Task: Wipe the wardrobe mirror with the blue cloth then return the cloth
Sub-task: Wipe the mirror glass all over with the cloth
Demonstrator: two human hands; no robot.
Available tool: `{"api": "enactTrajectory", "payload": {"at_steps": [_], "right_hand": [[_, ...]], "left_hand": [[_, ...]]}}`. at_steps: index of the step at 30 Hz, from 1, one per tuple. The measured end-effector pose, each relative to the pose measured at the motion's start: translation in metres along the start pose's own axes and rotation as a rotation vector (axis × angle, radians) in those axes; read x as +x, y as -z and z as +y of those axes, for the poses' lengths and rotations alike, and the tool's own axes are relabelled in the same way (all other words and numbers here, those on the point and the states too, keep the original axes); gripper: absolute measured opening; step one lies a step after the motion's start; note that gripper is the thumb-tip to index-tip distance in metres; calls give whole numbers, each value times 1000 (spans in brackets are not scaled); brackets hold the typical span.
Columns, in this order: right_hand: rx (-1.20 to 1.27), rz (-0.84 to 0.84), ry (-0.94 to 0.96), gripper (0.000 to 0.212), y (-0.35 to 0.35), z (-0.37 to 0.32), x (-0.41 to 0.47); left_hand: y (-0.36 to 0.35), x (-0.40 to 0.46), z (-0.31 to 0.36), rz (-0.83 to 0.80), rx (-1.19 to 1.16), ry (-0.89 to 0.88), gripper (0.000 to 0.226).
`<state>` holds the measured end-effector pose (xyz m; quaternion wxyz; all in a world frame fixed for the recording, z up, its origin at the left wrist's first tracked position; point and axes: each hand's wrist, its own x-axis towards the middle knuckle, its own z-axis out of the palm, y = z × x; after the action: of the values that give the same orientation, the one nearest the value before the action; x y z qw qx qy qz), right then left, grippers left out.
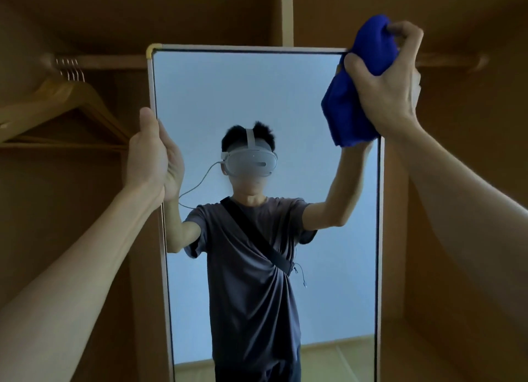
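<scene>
A tall mirror (228,90) with a pale frame stands upright inside the wooden wardrobe, filling the middle of the view. My left hand (148,156) grips the mirror's left edge, thumb up along the frame. My right hand (391,78) holds a bunched blue cloth (354,96) at the mirror's top right corner, the cloth lying over the frame and hanging down the right edge. The glass reflects a person in a dark T-shirt wearing a headset.
Several wooden hangers (65,101) hang from a rail (108,60) at the upper left. A vertical wardrobe divider (287,13) rises behind the mirror. Brown wardrobe panels (463,210) close in on both sides.
</scene>
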<state>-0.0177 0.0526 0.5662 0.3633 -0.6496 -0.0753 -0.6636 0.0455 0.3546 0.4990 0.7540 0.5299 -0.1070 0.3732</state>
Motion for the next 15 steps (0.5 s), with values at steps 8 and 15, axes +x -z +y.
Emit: {"api": "enactTrajectory", "payload": {"at_steps": [8,15], "right_hand": [[256,26,-359,56,17,24,-55],[279,-24,-528,57,36,54,-144]], "left_hand": [[5,4,-4,-24,105,-28,43],[6,-4,3,-55,156,-14,58]]}}
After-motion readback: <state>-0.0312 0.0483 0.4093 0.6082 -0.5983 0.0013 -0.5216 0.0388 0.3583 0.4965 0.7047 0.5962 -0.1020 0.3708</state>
